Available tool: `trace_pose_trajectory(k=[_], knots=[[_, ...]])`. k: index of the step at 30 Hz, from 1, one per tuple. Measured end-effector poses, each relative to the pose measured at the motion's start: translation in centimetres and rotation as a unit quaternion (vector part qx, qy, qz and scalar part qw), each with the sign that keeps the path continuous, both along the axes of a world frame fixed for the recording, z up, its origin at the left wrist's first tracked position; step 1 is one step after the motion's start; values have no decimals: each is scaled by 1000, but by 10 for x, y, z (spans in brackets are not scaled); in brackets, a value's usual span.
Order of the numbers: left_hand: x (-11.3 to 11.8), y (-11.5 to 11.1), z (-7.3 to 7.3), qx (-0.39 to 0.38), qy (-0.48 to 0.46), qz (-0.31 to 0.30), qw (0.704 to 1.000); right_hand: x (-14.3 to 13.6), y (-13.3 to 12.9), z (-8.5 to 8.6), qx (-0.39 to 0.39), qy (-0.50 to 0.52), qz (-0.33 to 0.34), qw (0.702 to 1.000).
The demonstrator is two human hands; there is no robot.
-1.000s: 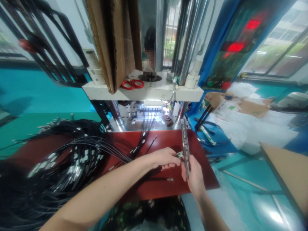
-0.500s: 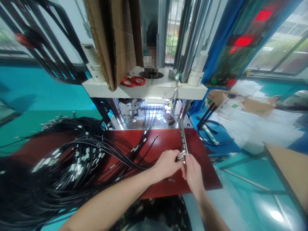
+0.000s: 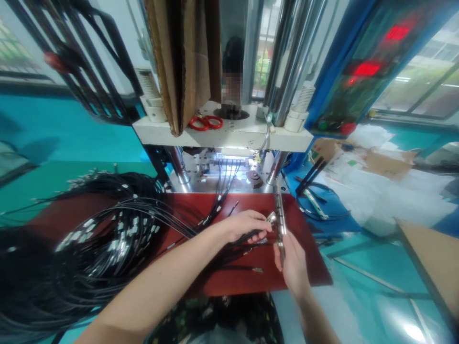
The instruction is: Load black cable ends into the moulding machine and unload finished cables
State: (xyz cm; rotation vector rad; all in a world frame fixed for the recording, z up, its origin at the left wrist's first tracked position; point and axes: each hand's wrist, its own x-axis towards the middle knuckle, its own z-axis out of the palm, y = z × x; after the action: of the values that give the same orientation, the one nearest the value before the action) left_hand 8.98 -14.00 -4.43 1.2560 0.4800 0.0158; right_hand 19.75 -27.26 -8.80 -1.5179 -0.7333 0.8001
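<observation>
My left hand [image 3: 249, 227] is closed, pinching black cables whose shiny metal connectors [image 3: 271, 218] stick out past the fingertips, just left of a slotted metal bar [image 3: 280, 208]. Around the near end of that bar my right hand [image 3: 294, 260] is closed, with the bar pointing away toward the press. Below the left hand, more black cables run across the red-brown board [image 3: 304, 277], and one loose cable end [image 3: 257, 270] lies near its front edge. A large bundle of black cables [image 3: 118, 229] with white tags is heaped at the left.
Ahead stands a press with a white plate [image 3: 229, 138], where red-handled scissors [image 3: 206, 123] lie beside cardboard [image 3: 195, 71]. Several cables run into its lit lower fixture [image 3: 229, 162]. To the right are a blue control panel [image 3: 358, 71], white bags [image 3: 387, 191] and a carton [image 3: 430, 258].
My left hand has drawn back a little to the left, separating the connectors from my right hand. The bar stays in my right hand. The whole view has shifted slightly.
</observation>
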Motion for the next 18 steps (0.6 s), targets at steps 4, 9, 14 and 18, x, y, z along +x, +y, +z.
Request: trace_pose_trajectory(k=[4,9,14,18], knots=[[-1,-2,1,-63,9,-1,998,0,0,0,5,28,2,1000],[2,-7,-1,-19,28,21,999,1,0,-1,3,27,3,1000],[11,-17,-11,267,53,60,960,1,1,-2,-8,38,0,999],[16,-21,-18,383,71,71,918,-1,1,3,-7,53,-11,999]])
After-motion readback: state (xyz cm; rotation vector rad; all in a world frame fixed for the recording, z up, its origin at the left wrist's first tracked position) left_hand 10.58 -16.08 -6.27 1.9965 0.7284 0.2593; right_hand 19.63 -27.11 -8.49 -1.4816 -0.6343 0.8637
